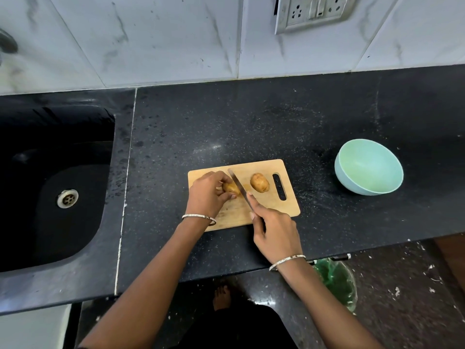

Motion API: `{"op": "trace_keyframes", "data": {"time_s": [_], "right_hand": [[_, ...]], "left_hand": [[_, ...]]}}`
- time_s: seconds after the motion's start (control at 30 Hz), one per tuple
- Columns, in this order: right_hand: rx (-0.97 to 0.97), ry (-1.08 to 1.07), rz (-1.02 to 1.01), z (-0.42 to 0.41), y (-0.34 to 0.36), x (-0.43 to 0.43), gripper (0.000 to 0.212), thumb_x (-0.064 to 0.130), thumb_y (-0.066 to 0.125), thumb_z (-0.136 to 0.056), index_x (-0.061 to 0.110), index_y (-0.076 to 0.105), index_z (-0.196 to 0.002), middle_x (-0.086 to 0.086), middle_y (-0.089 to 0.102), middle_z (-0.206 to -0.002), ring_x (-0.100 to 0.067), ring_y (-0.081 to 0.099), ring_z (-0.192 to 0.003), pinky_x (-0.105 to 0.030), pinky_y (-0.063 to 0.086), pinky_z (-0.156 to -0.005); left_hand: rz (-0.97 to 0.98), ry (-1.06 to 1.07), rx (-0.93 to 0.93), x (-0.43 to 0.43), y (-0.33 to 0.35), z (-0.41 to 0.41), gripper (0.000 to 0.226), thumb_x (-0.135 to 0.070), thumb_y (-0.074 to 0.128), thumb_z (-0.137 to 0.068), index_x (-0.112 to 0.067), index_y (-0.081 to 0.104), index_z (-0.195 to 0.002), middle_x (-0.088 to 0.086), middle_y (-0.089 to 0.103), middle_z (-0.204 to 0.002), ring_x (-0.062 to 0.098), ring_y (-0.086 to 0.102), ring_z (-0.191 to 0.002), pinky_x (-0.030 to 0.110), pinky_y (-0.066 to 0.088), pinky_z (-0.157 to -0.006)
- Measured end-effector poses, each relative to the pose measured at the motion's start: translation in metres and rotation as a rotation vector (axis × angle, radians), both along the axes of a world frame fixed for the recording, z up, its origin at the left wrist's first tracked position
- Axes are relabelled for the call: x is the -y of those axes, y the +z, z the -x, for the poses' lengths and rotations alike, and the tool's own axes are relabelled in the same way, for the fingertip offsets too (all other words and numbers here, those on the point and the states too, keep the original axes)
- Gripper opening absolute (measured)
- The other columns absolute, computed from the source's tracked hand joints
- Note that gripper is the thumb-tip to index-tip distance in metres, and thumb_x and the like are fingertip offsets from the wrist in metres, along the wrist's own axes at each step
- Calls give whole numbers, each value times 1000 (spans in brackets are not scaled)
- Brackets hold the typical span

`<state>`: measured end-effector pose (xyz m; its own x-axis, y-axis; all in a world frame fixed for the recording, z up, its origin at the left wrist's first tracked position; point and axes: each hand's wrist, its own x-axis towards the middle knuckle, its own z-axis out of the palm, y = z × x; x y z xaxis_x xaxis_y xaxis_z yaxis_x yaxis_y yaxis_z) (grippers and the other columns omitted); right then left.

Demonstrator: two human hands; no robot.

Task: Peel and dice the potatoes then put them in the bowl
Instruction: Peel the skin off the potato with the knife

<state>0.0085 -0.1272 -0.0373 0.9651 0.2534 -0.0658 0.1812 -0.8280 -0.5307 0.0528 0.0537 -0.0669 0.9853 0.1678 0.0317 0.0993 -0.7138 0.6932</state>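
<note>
left potato (231, 188): its left end was covered by the fingers of the left hand (207, 195), and the blade crossed its right side.
knife (239, 186): the handle was hidden inside the right hand (275, 230); whether the edge was in the potato could not be told.
board (261, 167): the near-left corner lay under the left wrist.
socket (312, 13): the top was cut off by the upper edge.
sink (25, 127): it ran past the left edge.
tap (7, 44): blurred and mostly out of frame.
bin (337, 280): partly hidden by the counter (251, 122) and the right forearm.
</note>
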Motion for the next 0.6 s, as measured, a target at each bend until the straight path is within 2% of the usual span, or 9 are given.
{"op": "trace_keyframes", "data": {"time_s": [0.2,0.33,0.47,0.6], "right_hand": [[6,18,17,-1,1,-3,57,21,51,-97,48,40,-145,0,66,-78,-26,61,-70,-34,41,-59],[11,28,33,-2,0,-3,57,22,51,-97,50,38,-146,1,63,-75,-24,59,-67,-34,41,-58],[-5,38,111,0,2,-6,61,23,48,-98,51,30,-148,1,64,-85,-28,63,-74,-37,50,-63],[-17,35,121,-9,0,-19,62,20,47,-96,49,31,-149,-2,63,-88,-31,64,-78,-40,52,-66]], "left_hand": [[-40,-13,44,0,-2,2,27,-24,86,-67,-19,71,-89,-5,68,-85,12,63,-74,34,58,-67],[-119,-31,51,1,-1,1,25,-29,83,-70,-19,69,-88,-5,67,-83,15,62,-73,37,56,-64],[-173,-42,70,2,0,3,22,-29,81,-73,-20,67,-88,-4,67,-82,17,62,-75,32,52,-62],[-162,-41,69,2,1,3,18,-23,80,-73,-20,68,-86,-4,69,-83,19,64,-77,32,52,-64]]}}
